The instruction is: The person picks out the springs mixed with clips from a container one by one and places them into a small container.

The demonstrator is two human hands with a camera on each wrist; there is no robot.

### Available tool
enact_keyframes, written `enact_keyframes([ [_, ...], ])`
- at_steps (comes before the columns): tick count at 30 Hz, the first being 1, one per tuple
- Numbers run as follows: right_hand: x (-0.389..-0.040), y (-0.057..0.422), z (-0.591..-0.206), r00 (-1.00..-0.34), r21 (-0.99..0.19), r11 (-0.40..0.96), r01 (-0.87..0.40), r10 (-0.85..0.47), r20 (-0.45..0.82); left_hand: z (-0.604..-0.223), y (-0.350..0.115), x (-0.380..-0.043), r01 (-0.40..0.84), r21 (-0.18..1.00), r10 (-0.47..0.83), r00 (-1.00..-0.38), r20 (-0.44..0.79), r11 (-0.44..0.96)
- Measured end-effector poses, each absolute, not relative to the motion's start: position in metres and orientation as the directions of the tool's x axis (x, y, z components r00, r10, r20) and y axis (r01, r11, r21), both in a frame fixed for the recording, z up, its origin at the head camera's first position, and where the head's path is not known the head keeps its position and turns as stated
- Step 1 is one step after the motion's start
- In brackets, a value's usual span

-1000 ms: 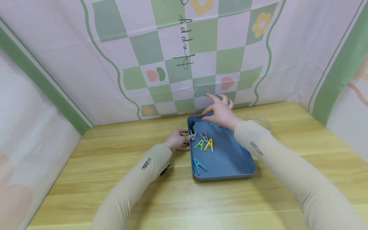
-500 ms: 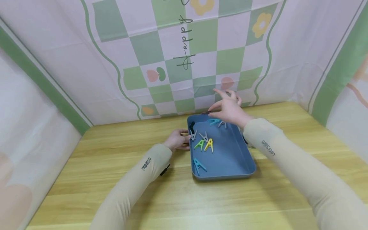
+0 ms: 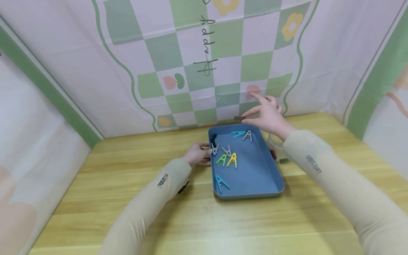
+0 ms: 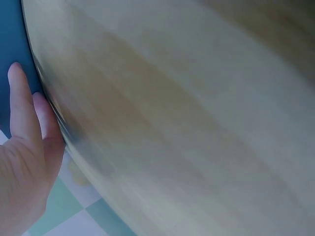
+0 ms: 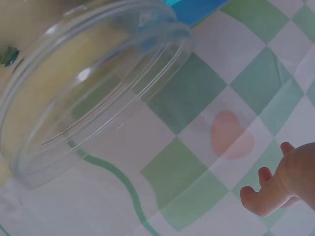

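My right hand (image 3: 269, 115) pinches a small dark ribbed piece (image 3: 239, 118), coil-like, between thumb and index finger, above the far edge of the blue tray (image 3: 251, 177). Its other fingers are raised. In the right wrist view this hand (image 5: 275, 187) shows at the lower right, the piece hidden. My left hand (image 3: 197, 154) touches the tray's left wall; the left wrist view shows its fingers (image 4: 24, 108) fairly straight against the blue side. In the tray lie a yellow clothespin (image 3: 232, 160), a green clothespin (image 3: 221, 160), several blue and grey ones, and a black bent piece (image 3: 213, 140).
A clear round container (image 5: 98, 98) stands right of the tray, partly behind my right wrist. Near it are a dark red item (image 3: 273, 154) and a dark flat one (image 3: 283, 160). A checkered cloth (image 3: 227, 71) hangs behind the wooden table (image 3: 153, 141).
My right hand has moved right and up with the ribbed piece, from inside the tray's far end to above its edge, uncovering a blue and a grey clothespin. The left hand stays put.
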State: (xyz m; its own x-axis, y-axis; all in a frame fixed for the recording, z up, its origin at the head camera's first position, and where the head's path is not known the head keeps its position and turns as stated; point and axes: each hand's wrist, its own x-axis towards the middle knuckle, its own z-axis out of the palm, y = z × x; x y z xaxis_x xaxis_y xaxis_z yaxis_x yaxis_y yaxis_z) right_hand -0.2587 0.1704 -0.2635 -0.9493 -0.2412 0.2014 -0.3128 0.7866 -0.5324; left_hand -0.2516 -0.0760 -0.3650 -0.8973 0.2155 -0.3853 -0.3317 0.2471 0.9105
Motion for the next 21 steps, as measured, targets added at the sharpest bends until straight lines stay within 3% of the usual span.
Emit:
enact_keyframes([
  [21,-0.256,0.218,-0.261,-0.96,-0.504,0.82,-0.272,-0.193,0.204,-0.368,-0.077,-0.255,-0.351,0.904,0.212,-0.89,-0.403,0.244],
])
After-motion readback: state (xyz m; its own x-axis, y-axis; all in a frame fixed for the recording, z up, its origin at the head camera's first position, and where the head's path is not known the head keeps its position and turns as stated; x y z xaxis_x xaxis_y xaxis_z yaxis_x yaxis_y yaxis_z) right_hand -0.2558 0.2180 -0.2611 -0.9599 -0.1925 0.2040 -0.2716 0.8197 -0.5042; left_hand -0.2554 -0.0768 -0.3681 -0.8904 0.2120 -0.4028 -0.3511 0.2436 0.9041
